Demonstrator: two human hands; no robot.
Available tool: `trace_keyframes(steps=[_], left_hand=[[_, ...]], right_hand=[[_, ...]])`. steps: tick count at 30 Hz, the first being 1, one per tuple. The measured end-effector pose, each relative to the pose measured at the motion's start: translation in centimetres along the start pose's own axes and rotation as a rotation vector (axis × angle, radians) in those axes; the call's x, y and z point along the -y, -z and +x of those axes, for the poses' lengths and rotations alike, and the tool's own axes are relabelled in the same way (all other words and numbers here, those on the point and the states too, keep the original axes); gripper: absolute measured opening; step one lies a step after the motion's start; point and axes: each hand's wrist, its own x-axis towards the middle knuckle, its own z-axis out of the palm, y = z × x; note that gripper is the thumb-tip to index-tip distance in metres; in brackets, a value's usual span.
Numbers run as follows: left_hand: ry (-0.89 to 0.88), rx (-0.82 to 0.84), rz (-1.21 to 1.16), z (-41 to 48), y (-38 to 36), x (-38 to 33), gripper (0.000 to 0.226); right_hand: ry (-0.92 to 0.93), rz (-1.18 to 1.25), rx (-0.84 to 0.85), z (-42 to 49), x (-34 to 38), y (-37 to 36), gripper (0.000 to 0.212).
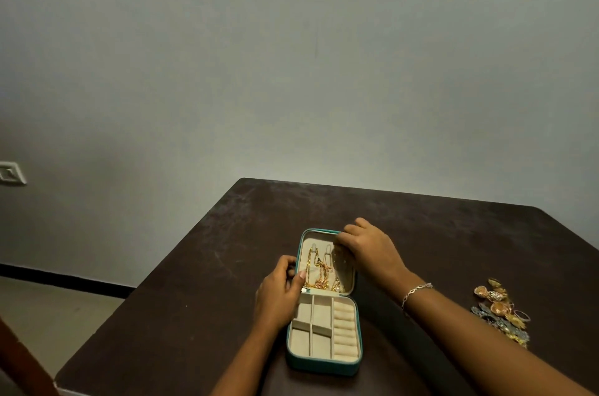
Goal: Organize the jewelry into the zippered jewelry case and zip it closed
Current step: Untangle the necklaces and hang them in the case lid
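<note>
– Forearms come in nearest, and just past them the case (321,365) is laid open on the table (194,266). How is its tray (319,343) filled?

– Nothing can be made out in its square pockets, nor on the ring rolls (345,331). Only the lid (299,246), propped up beyond the tray, is loaded: gold chains (319,272) are hung from hooks at its top and gathered toward the hinge.

– And how are the hands placed?

– The left hand (278,295) is clasped on the lid's left edge, fingers curled behind it and thumb laid inside, just beside the chains. The right hand (366,246), a bracelet (416,292) on its wrist, is curled over the lid's far right corner. Whether a chain end is also pinched there cannot be told.

– Which step is judged to be in hand?

– The chains are probably being settled on their hooks while the lid is steadied. The task is judged to be in its early part, since a pile (500,311) of earrings and rings is left on the table, well apart to the right.

– What is called for next?

– The lid would need to be let go and the pile reached by the right hand, small pieces being sorted into the pockets and rings pressed between the rolls. Only then could the lid be folded down and the zip run round.
</note>
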Motion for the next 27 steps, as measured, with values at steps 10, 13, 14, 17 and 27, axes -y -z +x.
trace_keyframes(steps=[10, 13, 14, 17, 27], left_hand=[[-0.015, 0.02, -0.012, 0.2, 0.1, 0.1, 0.011], [-0.014, 0.029, -0.008, 0.2, 0.1, 0.1, 0.012], [-0.014, 0.027, -0.006, 0.2, 0.1, 0.1, 0.014], [-0.018, 0.023, -0.003, 0.2, 0.1, 0.0, 0.016], [-0.019, 0.03, 0.007, 0.2, 0.1, 0.0, 0.019]], right_hand=[[0.125, -0.145, -0.199, -1.0, -1.2, -1.8, 0.039], [0.09, -0.128, -0.208, -1.0, -1.3, -1.9, 0.041], [0.074, -0.126, -0.216, -0.9, -1.2, -1.9, 0.041], [0.008, -0.105, -0.253, -0.8, -1.1, -2.1, 0.04], [-0.351, 0.336, -0.147, -0.1, -1.0, -2.5, 0.019]])
